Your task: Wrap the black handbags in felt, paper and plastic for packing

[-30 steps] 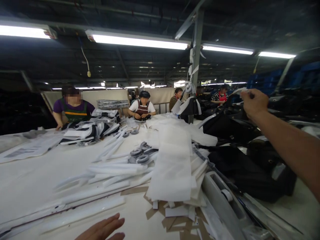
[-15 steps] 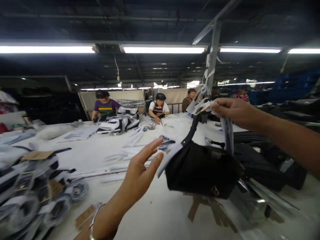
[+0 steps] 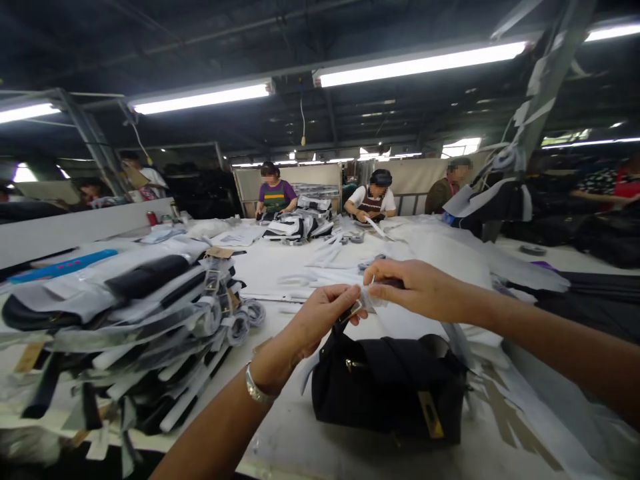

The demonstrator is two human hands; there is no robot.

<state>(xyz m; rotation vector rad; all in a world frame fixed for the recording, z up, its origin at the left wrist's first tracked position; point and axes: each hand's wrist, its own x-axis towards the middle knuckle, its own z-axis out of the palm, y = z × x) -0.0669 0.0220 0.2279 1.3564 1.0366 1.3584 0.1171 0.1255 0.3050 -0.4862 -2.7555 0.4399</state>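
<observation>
A black handbag [image 3: 387, 390] rests on the white worktable [image 3: 300, 427] right in front of me. My left hand [image 3: 320, 320] pinches the top of the bag's strap, where a small metal fitting shows. Just to its right, my right hand [image 3: 417, 290] is closed in a pinch on the paper wrapping around that strap. Both hands hover above the bag and nearly touch each other.
A tall stack of black and grey wrapped bags and straps [image 3: 125, 320] fills the left side. White paper strips [image 3: 325, 267] lie mid-table, dark bags [image 3: 590, 300] at the right. Several people [image 3: 274, 193] work at the far end.
My right hand has carried the bag from the right and lowered it to the table. My left hand, open before, has closed on its strap. The view has swung left.
</observation>
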